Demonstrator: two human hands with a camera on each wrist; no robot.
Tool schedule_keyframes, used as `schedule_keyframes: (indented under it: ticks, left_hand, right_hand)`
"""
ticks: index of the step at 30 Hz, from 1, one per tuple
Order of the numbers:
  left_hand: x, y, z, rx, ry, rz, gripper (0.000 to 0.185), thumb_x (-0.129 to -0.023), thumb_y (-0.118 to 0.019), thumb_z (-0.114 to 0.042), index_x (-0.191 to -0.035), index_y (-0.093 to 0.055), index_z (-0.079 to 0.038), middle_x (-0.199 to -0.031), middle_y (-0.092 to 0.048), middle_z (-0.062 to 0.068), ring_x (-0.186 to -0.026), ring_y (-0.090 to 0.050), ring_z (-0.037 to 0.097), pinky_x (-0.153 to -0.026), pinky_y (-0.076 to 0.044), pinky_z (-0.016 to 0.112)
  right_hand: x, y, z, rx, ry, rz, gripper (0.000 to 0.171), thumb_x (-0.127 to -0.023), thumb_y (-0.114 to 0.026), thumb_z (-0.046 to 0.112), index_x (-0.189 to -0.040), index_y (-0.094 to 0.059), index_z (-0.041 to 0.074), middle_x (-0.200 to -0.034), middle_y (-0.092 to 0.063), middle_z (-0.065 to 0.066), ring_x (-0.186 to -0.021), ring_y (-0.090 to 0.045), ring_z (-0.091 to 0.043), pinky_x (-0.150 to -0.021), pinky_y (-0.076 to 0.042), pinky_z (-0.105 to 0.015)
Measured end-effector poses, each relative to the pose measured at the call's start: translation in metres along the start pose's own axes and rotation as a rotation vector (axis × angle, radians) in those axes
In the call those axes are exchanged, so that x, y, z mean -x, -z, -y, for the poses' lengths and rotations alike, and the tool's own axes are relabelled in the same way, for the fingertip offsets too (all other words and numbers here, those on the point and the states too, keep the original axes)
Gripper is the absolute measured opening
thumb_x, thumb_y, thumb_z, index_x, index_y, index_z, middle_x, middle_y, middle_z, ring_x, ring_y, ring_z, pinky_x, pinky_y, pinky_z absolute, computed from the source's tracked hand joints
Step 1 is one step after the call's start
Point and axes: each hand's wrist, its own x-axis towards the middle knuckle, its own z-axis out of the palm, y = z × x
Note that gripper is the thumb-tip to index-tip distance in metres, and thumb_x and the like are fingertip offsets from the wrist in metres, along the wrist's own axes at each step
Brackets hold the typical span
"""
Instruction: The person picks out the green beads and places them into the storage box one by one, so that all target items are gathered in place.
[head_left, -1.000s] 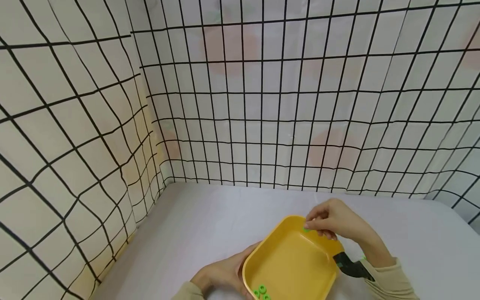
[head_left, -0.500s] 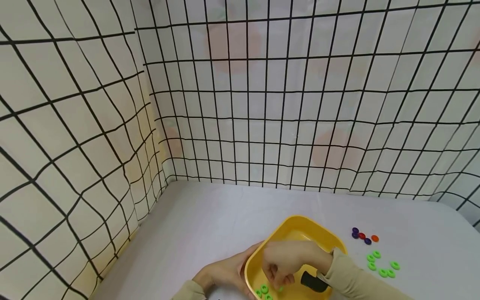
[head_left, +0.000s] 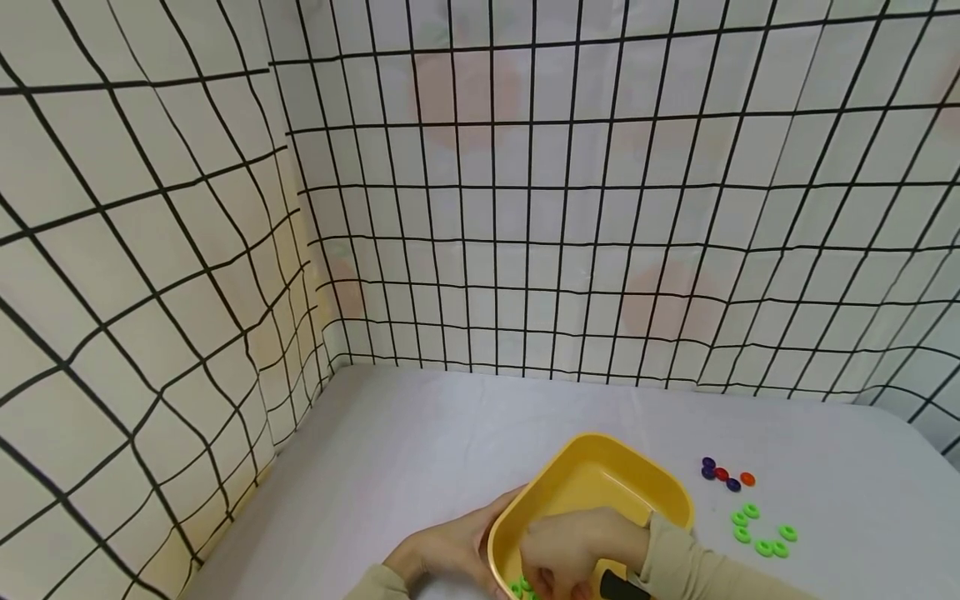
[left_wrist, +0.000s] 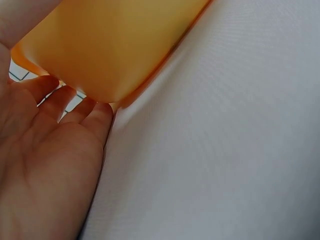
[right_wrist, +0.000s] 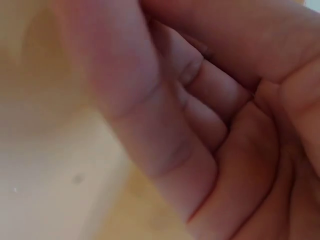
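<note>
A yellow tray [head_left: 600, 483] sits tilted on the white table near its front edge. My left hand [head_left: 442, 554] holds the tray's left wall, with fingers [left_wrist: 75, 102] under the tray [left_wrist: 115, 45] and the thumb over its rim. My right hand [head_left: 570, 558] is down inside the tray, its fingers [right_wrist: 165, 125] curled toward the palm, and I see nothing in them. A few green rings [head_left: 523, 587] lie in the tray's near corner, just beside the right fingertips.
Several green rings [head_left: 761, 533] lie loose on the table right of the tray. Beyond them is a small cluster of purple, red and orange rings [head_left: 723, 475]. Black wire-grid walls [head_left: 480, 208] close off the back and left.
My right hand came from the tray's far rim, where it held a green ring, down into the tray's near corner. That uncovered the loose rings on the table. The left hand stayed put.
</note>
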Motion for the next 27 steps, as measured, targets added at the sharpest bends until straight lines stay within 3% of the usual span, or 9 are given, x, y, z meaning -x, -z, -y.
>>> schedule_keyframes:
  ticks: [8, 12, 16, 20, 27]
  left_hand:
    - [-0.001, 0.0, 0.001, -0.014, 0.001, 0.01, 0.113, -0.066, -0.079, -0.042, -0.148, -0.003, -0.026, -0.151, -0.017, 0.001, -0.129, -0.031, 0.014, -0.107, -0.023, 0.024]
    - [0.001, 0.001, 0.003, -0.011, 0.029, 0.005, 0.111, -0.068, -0.078, -0.041, -0.147, -0.003, -0.028, -0.15, -0.019, -0.004, -0.129, -0.032, 0.014, -0.107, -0.024, 0.024]
    - [0.003, 0.0, 0.005, -0.001, 0.058, -0.022, 0.11, -0.068, -0.08, -0.035, -0.147, -0.004, -0.03, -0.151, -0.018, -0.008, -0.127, -0.034, 0.014, -0.105, -0.025, 0.022]
    - [0.006, 0.0, 0.004, 0.02, 0.054, -0.049, 0.112, -0.066, -0.083, -0.032, -0.147, -0.006, -0.029, -0.15, -0.02, -0.005, -0.126, -0.033, 0.017, -0.104, -0.025, 0.023]
    - [-0.003, -0.003, 0.004, 0.125, 0.026, -0.032, 0.113, -0.065, -0.084, -0.024, -0.148, -0.006, -0.025, -0.151, -0.019, 0.003, -0.13, -0.03, 0.025, -0.105, -0.03, 0.028]
  right_hand:
    - [0.002, -0.002, -0.001, -0.14, -0.024, -0.046, 0.006, -0.077, -0.07, 0.006, -0.076, -0.07, 0.012, -0.059, -0.06, 0.013, -0.043, -0.046, 0.009, -0.048, -0.042, -0.007]
    - [0.007, 0.001, -0.002, -0.269, -0.006, -0.128, 0.009, -0.078, -0.067, 0.001, -0.075, -0.068, 0.009, -0.059, -0.061, 0.01, -0.042, -0.049, 0.006, -0.044, -0.045, -0.011]
    - [0.024, 0.009, -0.011, -0.378, 0.043, -0.282, 0.008, -0.081, -0.065, 0.004, -0.074, -0.065, 0.008, -0.058, -0.062, 0.003, -0.042, -0.051, 0.005, -0.044, -0.047, -0.015]
    - [0.053, 0.016, -0.028, -0.5, 0.076, -0.469, 0.009, -0.086, -0.063, 0.012, -0.077, -0.064, 0.01, -0.062, -0.063, -0.005, -0.047, -0.056, 0.0, -0.046, -0.051, -0.023]
    - [0.122, -0.008, -0.055, -0.722, 0.013, -0.752, 0.006, -0.088, -0.06, 0.011, -0.088, -0.064, 0.008, -0.07, -0.062, -0.01, -0.054, -0.058, -0.017, -0.048, -0.051, -0.035]
